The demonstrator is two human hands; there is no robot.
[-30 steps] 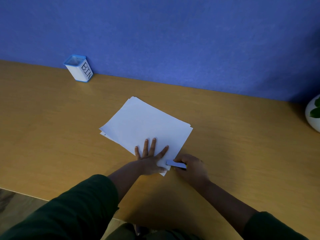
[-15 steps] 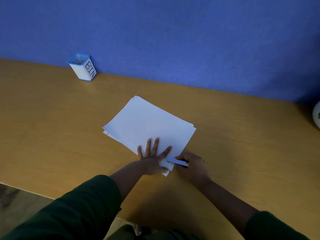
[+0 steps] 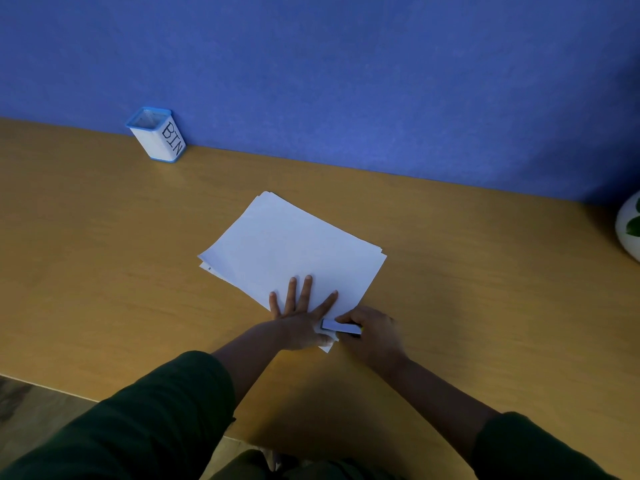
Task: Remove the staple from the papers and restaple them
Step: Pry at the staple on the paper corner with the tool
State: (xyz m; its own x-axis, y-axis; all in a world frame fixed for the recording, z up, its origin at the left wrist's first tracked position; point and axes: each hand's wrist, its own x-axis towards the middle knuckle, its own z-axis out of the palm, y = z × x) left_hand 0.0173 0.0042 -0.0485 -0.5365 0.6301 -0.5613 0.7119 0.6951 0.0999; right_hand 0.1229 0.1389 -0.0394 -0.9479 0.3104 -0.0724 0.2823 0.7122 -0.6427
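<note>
A small stack of white papers (image 3: 291, 247) lies askew in the middle of the wooden desk (image 3: 104, 254). My left hand (image 3: 301, 320) lies flat on the stack's near corner with the fingers spread, pressing it down. My right hand (image 3: 375, 332) grips a small pale stapler (image 3: 341, 327) at that same corner, its tip against my left thumb. The staple itself is hidden under the hands.
A white cup with a blue rim, lettered BIN (image 3: 157, 135), stands at the back left against the blue wall. A white pot with green leaves (image 3: 630, 226) sits at the right edge. The desk's near edge runs at lower left.
The stapler in my right hand has shifted slightly along the near corner of the papers. My left hand stays pressed on the stack. The view has drifted a little.
</note>
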